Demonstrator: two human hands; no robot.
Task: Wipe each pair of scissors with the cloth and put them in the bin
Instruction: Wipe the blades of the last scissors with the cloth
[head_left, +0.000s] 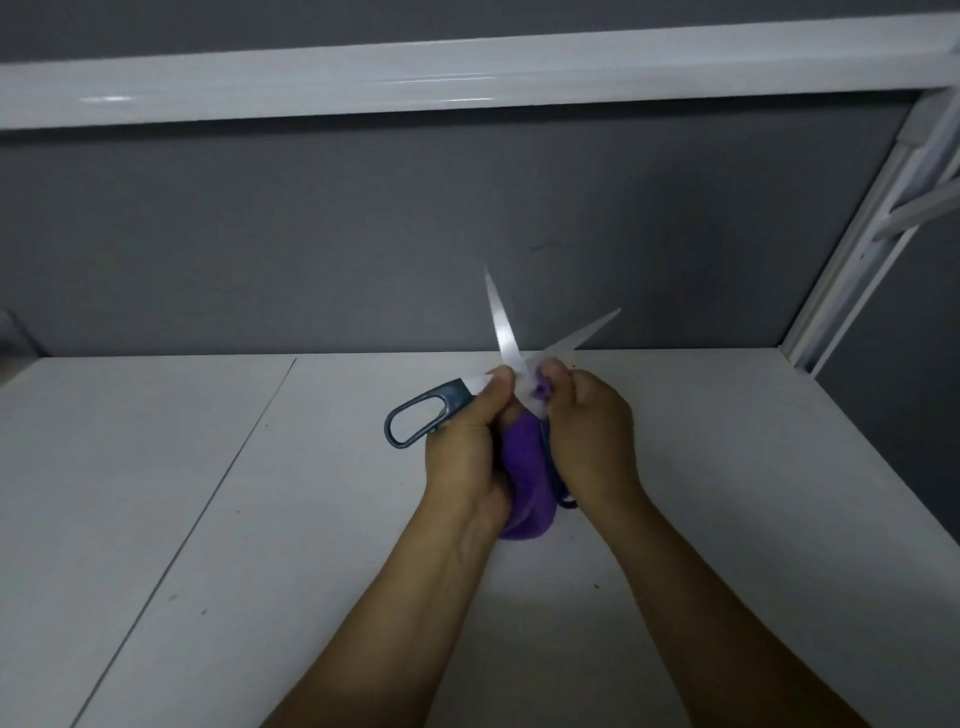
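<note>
Scissors (503, 332) splayed open above the desk (208, 493), pivot and one handle hidden by left hand (462, 457) and right hand (592, 441), both gripping them with purple cloth (524, 483).

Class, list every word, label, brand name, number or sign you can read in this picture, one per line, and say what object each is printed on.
None: no readable text appears anywhere.
Scissors: blades and dark handle show no legible marking.
Purple cloth: plain.
White table, white shelf and grey wall: bare of print.
</note>
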